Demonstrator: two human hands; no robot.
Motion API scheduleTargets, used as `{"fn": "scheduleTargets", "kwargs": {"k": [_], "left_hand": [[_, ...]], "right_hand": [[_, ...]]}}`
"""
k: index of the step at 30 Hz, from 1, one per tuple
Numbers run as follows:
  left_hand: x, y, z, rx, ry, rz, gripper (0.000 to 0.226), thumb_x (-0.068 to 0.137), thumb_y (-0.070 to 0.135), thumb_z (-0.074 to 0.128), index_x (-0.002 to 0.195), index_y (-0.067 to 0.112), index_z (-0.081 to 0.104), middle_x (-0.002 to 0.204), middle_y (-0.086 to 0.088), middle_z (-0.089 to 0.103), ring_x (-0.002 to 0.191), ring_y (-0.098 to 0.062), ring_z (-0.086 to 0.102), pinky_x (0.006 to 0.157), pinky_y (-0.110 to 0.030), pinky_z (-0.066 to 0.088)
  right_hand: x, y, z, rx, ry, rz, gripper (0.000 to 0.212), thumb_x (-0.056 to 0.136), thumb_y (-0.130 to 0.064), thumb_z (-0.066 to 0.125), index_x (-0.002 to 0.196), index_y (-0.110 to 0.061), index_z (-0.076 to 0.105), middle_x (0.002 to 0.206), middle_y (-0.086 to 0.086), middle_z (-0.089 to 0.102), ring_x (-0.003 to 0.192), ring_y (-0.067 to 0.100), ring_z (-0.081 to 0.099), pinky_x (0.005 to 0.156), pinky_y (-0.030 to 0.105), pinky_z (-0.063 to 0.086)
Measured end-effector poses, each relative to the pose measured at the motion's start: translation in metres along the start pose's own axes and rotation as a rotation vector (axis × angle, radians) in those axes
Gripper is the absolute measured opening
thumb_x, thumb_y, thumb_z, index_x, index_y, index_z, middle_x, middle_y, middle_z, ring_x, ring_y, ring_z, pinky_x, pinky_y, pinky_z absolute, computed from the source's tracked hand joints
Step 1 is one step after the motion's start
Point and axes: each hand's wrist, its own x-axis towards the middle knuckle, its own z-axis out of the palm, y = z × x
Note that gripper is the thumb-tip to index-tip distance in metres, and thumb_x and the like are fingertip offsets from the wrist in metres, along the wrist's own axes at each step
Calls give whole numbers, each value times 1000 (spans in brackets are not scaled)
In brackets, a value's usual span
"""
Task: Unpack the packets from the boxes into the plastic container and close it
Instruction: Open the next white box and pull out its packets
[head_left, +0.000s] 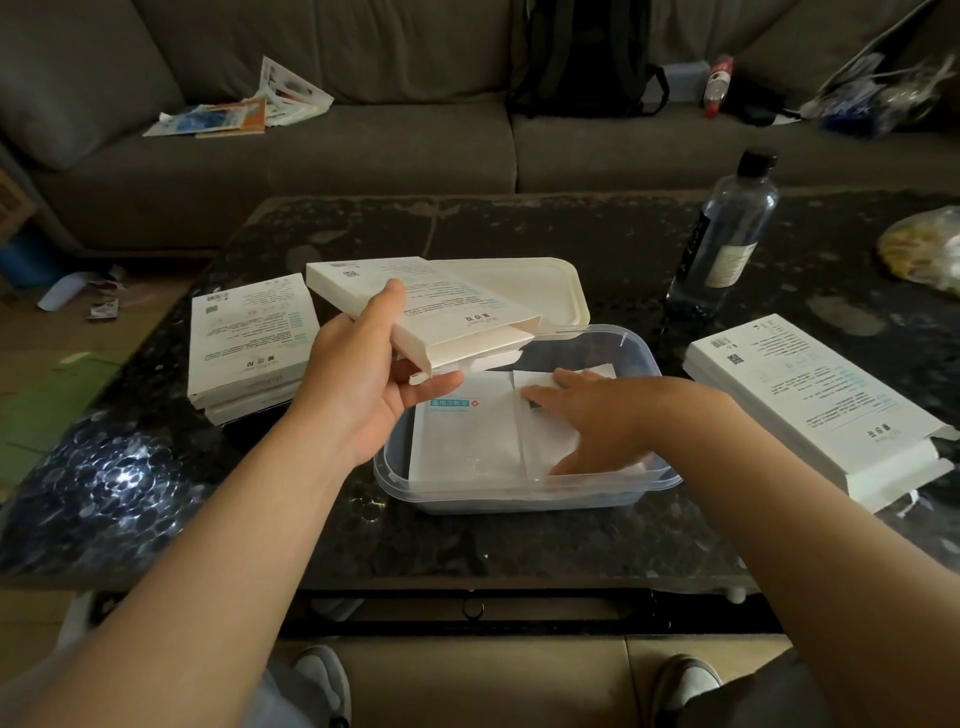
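The white packet lying in the plastic container carries a teal strip of Chinese characters beside a red cross, too small for me to read; the boxes bear upside-down fine print and QR codes. My left hand grips an open box, thumb on top and fingers underneath, its open end tilted over the container's far left corner. My right hand lies flat with straight fingers, pressing on the packets inside. The container sits on a dark speckled stone table, its cream lid just behind it. A stack of boxes lies to the left, more boxes to the right, and a water bottle stands beyond. A grey sofa with a black backpack faces me
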Motion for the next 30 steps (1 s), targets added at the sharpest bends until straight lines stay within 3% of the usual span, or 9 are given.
{"fn": "scheduleTargets", "kwargs": {"k": [3,6,9,12,15,19,21,24,30], "left_hand": [[-4,0,4,-25,-70,-45,40,105,44,56,137,20,62,118,-6,78,102,-26,78,53,-30,61],[-9,-1,11,-54,-159,-95,43,105,48,53,138,22,63,121,-6,78,108,-27,76,49,-29,60],[-16,-4,23,-100,-236,-132,44,105,50,50,138,25,63,124,-6,77,114,-27,73,49,-29,60],[-26,-10,45,-109,-319,-169,48,105,53,48,141,25,61,126,-7,75,117,-28,72,50,-30,60],[-41,-22,78,-57,-393,-198,51,102,56,47,140,25,62,125,-9,76,118,-32,71,48,-33,60],[-61,-35,133,-1,-495,-196,44,102,53,50,138,30,59,120,-5,77,106,-29,76,52,-39,62],[-66,-41,160,53,-527,-203,36,104,49,51,134,31,60,108,-3,81,93,-25,79,55,-42,62],[-69,-54,195,139,-569,-269,31,107,40,52,133,25,62,105,-8,79,95,-27,77,58,-40,62],[-58,-91,241,339,-416,-174,25,102,19,67,127,16,67,112,-7,75,95,-25,76,68,-36,66]], "right_hand": [[-13,1,-8,169,149,-12,74,89,-52,66,152,-31,32,155,-2,39,138,23,41,111,39,37],[-30,12,-24,334,350,30,46,95,-20,60,140,-31,52,140,-3,55,124,21,54,102,35,45],[-52,27,-31,795,517,174,31,94,-1,55,107,-25,72,110,-5,68,104,18,64,95,35,53],[-80,43,-31,1392,609,287,29,96,0,46,96,-16,70,99,8,73,92,25,72,81,42,61],[-108,64,-27,1694,666,290,23,98,-13,48,103,-11,71,100,12,73,90,28,73,81,45,61],[-136,99,-10,1641,799,361,13,96,-16,64,105,-12,71,111,10,67,99,29,68,84,47,60],[-147,118,2,1632,896,407,9,94,-12,65,99,-10,73,108,12,69,95,26,68,82,47,61],[-158,149,19,1564,1039,518,9,93,-15,67,91,-15,76,102,10,72,90,22,68,79,42,62],[-159,193,51,1225,1070,673,16,96,-18,62,90,-20,76,88,-4,68,86,19,65,74,35,59]]}}
